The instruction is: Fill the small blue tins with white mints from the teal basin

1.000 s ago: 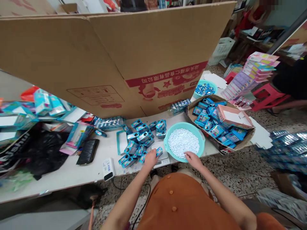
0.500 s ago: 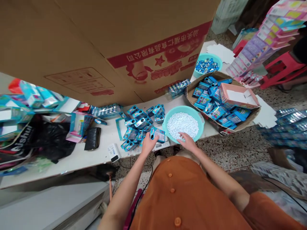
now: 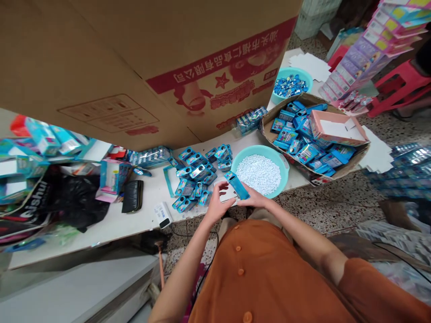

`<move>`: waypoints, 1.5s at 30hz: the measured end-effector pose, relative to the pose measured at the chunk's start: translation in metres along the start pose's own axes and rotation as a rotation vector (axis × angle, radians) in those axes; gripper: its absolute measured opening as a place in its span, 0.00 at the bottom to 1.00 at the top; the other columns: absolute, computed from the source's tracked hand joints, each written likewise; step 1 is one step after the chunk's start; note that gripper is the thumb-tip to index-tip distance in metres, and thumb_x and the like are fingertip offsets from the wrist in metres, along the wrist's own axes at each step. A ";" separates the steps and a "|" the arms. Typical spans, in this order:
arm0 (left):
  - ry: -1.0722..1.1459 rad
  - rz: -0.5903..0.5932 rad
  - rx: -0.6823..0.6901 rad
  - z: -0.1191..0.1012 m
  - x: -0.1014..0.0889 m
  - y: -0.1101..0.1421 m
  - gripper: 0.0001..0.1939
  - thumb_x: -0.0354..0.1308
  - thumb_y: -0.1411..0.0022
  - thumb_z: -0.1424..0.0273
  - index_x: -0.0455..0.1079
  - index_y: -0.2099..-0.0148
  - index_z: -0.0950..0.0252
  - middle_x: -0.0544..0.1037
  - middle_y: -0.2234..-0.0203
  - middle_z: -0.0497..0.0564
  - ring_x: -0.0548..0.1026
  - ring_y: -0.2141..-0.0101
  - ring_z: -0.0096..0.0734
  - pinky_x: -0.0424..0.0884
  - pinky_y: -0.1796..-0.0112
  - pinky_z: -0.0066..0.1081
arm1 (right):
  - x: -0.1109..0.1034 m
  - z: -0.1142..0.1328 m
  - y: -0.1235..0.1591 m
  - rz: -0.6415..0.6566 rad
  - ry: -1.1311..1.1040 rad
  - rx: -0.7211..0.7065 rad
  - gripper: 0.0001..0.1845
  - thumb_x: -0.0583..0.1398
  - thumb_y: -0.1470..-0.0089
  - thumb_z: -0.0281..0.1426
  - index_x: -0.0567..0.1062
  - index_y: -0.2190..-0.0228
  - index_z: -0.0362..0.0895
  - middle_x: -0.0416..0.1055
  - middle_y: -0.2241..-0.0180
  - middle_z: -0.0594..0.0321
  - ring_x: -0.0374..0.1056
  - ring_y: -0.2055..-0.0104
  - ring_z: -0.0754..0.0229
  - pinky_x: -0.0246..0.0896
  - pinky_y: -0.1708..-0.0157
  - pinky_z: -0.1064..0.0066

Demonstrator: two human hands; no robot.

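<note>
The basin [image 3: 284, 171] stands between the containers [image 3: 199, 171] and carton [image 3: 352, 161].

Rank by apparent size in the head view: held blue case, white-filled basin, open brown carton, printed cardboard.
1. Printed cardboard, cut off by the frame
2. Open brown carton
3. White-filled basin
4. Held blue case

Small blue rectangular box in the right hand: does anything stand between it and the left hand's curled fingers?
Nothing visible does: the blue box, in the right hand, sits across a gap from the left hand's fingers.

A black wallet [image 3: 132, 196] lies near a black bag [image 3: 82, 197].
</note>
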State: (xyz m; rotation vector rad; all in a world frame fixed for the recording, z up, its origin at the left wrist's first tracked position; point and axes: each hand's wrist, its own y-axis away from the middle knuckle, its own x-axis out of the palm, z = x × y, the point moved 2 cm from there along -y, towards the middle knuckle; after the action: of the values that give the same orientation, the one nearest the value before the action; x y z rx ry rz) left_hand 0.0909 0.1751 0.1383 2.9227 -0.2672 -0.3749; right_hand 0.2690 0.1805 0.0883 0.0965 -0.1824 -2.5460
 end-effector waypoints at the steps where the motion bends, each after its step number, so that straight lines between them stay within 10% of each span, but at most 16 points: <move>1: 0.067 -0.012 0.005 0.002 -0.001 -0.001 0.35 0.65 0.55 0.56 0.59 0.46 0.62 0.68 0.49 0.56 0.68 0.51 0.39 0.65 0.54 0.36 | -0.001 0.002 0.001 0.066 -0.117 0.023 0.43 0.64 0.58 0.42 0.57 0.43 0.44 0.64 0.48 0.55 0.62 0.49 0.51 0.57 0.49 0.59; 9: 0.325 -0.093 -0.275 0.009 0.015 -0.010 0.24 0.64 0.52 0.57 0.67 0.56 0.65 0.76 0.61 0.53 0.74 0.61 0.35 0.69 0.56 0.35 | -0.017 -0.008 0.003 0.383 -0.137 0.217 0.25 0.62 0.55 0.44 0.73 0.57 0.42 0.74 0.63 0.64 0.67 0.60 0.57 0.61 0.56 0.65; 17: -0.039 -0.235 -0.223 0.022 0.013 -0.008 0.25 0.65 0.52 0.60 0.66 0.53 0.63 0.75 0.64 0.51 0.73 0.64 0.32 0.70 0.60 0.32 | -0.124 -0.109 -0.002 -0.384 0.764 0.460 0.22 0.54 0.46 0.38 0.71 0.53 0.38 0.68 0.51 0.47 0.61 0.47 0.47 0.53 0.46 0.58; 21: -0.071 -0.220 -0.231 0.020 0.016 -0.006 0.25 0.64 0.50 0.60 0.66 0.50 0.61 0.74 0.58 0.52 0.73 0.61 0.32 0.69 0.59 0.31 | -0.152 -0.139 -0.019 -0.537 0.976 0.404 0.24 0.50 0.43 0.37 0.66 0.49 0.37 0.65 0.50 0.45 0.57 0.46 0.45 0.51 0.46 0.56; 30: -0.147 -0.250 -0.312 0.024 0.013 0.001 0.23 0.64 0.50 0.60 0.66 0.53 0.62 0.74 0.62 0.51 0.73 0.62 0.32 0.68 0.58 0.31 | -0.129 -0.172 -0.060 -0.761 0.929 0.368 0.25 0.50 0.44 0.43 0.68 0.52 0.39 0.65 0.54 0.46 0.58 0.51 0.47 0.51 0.49 0.56; 45: -0.106 -0.224 -0.285 0.016 0.023 -0.009 0.22 0.64 0.51 0.61 0.67 0.55 0.62 0.74 0.63 0.50 0.72 0.63 0.33 0.67 0.59 0.30 | -0.106 -0.174 -0.058 -0.395 0.726 0.371 0.31 0.53 0.49 0.53 0.71 0.54 0.44 0.66 0.52 0.54 0.56 0.47 0.47 0.50 0.46 0.60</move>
State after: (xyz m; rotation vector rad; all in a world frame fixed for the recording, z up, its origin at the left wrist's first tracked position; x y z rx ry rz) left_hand 0.1097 0.1770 0.1161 2.6591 0.0949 -0.5524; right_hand 0.3446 0.2683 -0.0888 1.2808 -0.3675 -2.6321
